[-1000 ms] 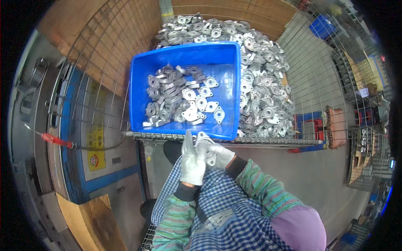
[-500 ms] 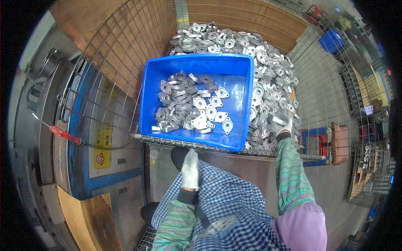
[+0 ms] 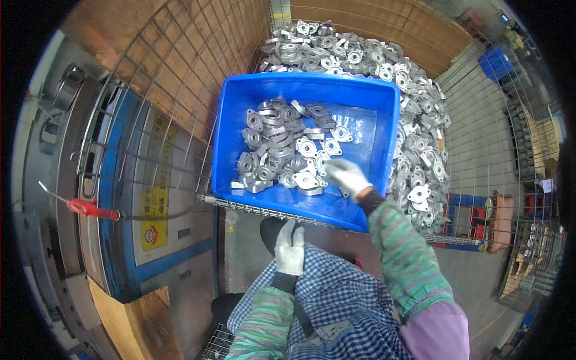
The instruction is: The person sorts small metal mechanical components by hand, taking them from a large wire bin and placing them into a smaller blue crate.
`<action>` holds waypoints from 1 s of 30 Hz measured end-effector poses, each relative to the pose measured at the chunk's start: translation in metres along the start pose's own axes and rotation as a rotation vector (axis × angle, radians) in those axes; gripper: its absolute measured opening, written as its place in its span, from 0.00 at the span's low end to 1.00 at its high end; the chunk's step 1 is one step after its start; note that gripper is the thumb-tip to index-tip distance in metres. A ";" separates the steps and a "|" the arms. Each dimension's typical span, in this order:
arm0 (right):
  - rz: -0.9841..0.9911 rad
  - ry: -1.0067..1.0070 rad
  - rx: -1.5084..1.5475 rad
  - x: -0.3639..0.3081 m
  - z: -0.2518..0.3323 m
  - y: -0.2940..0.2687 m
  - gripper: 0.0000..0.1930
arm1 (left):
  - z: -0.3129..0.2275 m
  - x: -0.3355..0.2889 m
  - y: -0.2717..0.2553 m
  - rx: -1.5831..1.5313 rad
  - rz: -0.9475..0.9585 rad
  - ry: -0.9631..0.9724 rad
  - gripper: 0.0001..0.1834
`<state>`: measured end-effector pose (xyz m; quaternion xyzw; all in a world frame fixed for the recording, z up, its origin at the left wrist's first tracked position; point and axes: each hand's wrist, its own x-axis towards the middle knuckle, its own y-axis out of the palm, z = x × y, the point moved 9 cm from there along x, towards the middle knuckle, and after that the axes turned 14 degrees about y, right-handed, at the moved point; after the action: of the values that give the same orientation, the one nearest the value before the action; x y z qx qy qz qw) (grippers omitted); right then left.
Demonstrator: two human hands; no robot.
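Observation:
Inside the blue tub (image 3: pixel 384 141) lie several silvery cast metal parts (image 3: pixel 279 141), each flange-like with a round bore and lobed ends. My right hand (image 3: pixel 349 175), in a white glove, reaches over the tub's near right, its fingers at the edge of these parts. Motion blurs those fingertips, so a grip on a part cannot be made out. My left hand (image 3: pixel 290 249), also white-gloved, is raised in front of the checked apron (image 3: pixel 342 288), below the tub's near edge. Its fingers are apart and nothing is in them.
A large heap of similar metal parts (image 3: pixel 423 150) fills the wire-mesh cage (image 3: pixel 165 78) behind and right of the tub. The cage's near rim (image 3: pixel 270 211) runs below the tub. At left, a red-handled air gun (image 3: pixel 90 209) hangs by a blue-framed cabinet (image 3: pixel 162 270).
My right hand has come left from the heap into the tub. My left hand's fingers have spread. The whole view has shifted, so the tub sits farther right.

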<state>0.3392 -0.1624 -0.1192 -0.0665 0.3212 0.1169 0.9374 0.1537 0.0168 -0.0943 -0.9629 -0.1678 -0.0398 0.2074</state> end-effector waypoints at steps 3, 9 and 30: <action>0.041 0.288 -0.157 0.068 -0.075 0.038 0.19 | -0.011 0.003 -0.003 0.165 0.016 0.174 0.18; -0.243 0.248 -0.470 0.145 -0.150 0.044 0.29 | 0.001 0.012 0.002 0.168 0.065 0.092 0.15; -0.099 0.392 -0.452 0.199 -0.184 0.109 0.39 | 0.008 0.022 -0.006 0.278 0.033 0.217 0.15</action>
<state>0.3555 -0.0586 -0.3916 -0.3101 0.4583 0.1246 0.8236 0.1720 0.0317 -0.0957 -0.9176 -0.1326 -0.1167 0.3561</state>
